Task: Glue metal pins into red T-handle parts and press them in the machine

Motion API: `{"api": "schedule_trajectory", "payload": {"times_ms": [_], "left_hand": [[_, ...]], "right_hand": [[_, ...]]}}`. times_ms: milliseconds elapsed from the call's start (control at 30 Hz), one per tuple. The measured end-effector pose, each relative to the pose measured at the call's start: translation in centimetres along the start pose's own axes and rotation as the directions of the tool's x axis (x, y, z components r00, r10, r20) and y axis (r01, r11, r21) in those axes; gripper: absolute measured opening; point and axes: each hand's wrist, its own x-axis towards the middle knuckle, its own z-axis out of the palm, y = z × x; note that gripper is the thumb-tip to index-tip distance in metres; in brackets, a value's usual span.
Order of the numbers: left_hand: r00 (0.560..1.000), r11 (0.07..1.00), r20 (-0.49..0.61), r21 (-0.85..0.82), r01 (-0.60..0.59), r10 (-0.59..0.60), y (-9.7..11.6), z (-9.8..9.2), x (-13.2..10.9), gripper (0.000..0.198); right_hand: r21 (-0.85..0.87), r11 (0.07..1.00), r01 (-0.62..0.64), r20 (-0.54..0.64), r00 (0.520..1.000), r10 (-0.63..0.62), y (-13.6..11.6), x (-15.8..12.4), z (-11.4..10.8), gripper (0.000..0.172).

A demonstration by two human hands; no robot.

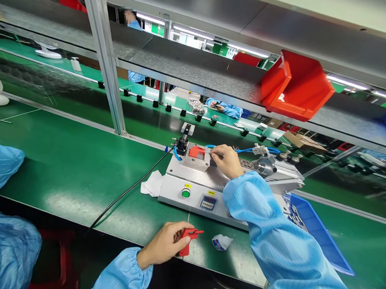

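Note:
My left hand (167, 244) is closed around a red plastic part (186, 242) at the bench's front edge. Beyond it stands a metal bench machine (175, 188) with a green button and a small counter. A second red piece (196, 152) lies in the metal fixture block (197, 163) on top of the machine. My right hand (227, 160) reaches over the machine, its fingers pinched at the right side of that block. They hold a thin, light rod-like item whose details are too small to make out.
A blue tray (320, 235) with metal rods sits right of the machine. White cloth (153, 183) and a small packet (221, 242) lie on the bench. A red bin (298, 87) hangs above. Blue sleeves (6, 247) of another person show at left. A black cable (130, 186) crosses the bench.

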Motion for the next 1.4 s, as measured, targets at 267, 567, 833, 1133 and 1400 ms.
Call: {"api": "schedule_trajectory", "payload": {"times_ms": [267, 567, 833, 1133, 1400], "left_hand": [[1.0, 0.999, -0.006, 0.042, -0.002, 0.002, -0.1, 0.0, 0.0, 0.037], [1.0, 0.998, -0.01, 0.06, 0.002, -0.002, 0.0, 0.1, -0.1, 0.037], [1.0, 0.997, -0.005, 0.081, -0.005, 0.005, -0.4, 0.1, -0.1, 0.037], [1.0, 0.999, -0.004, 0.052, 0.014, -0.014, -0.1, 0.2, -0.1, 0.037], [0.999, 0.998, -0.013, 0.05, 0.03, -0.029, -0.3, 0.2, -0.2, 0.038]], "right_hand": [[-0.023, 0.996, 0.083, -0.028, 0.996, -0.084, 0.3, -0.4, 0.2, 0.031], [-0.098, 0.982, 0.163, -0.023, 0.986, -0.166, 0.0, -0.8, 0.6, 0.037], [-0.145, 0.978, 0.15, -0.034, 0.987, -0.156, -0.1, -1.0, 0.4, 0.035], [-0.131, 0.971, 0.201, -0.012, 0.979, -0.204, -0.1, -1.2, 1.1, 0.04], [-0.136, 0.972, 0.191, -0.028, 0.98, -0.196, 0.0, -1.0, 1.2, 0.037]]}}
